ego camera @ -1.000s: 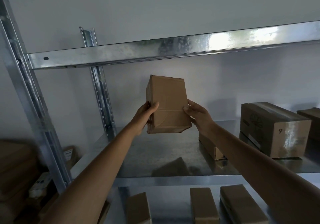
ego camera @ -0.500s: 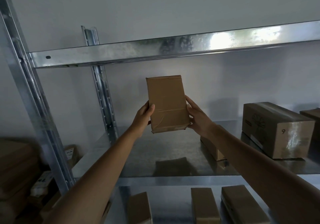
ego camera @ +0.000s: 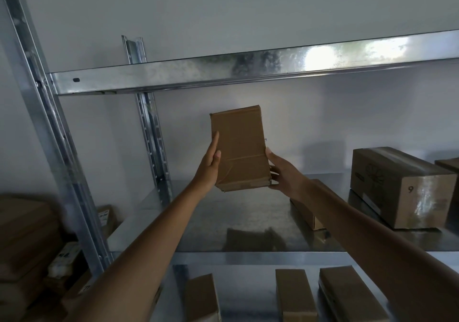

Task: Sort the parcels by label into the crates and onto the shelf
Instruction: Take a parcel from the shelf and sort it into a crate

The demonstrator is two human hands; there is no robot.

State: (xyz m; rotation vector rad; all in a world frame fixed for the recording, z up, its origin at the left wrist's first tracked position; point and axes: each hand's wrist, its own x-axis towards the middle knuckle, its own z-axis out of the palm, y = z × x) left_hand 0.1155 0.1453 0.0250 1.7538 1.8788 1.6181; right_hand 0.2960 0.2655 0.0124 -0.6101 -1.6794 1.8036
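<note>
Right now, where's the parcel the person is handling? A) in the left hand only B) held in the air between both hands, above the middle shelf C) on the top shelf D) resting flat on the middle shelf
B: the parcel is off the middle shelf, with the left hand on one side and the right hand on the other.

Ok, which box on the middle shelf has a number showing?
The large box at the right, resting on the shelf: a 9 is on its near end. The others show none.

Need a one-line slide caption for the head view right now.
Both hands, left and right, hold a parcel upright above the middle shelf.
</note>
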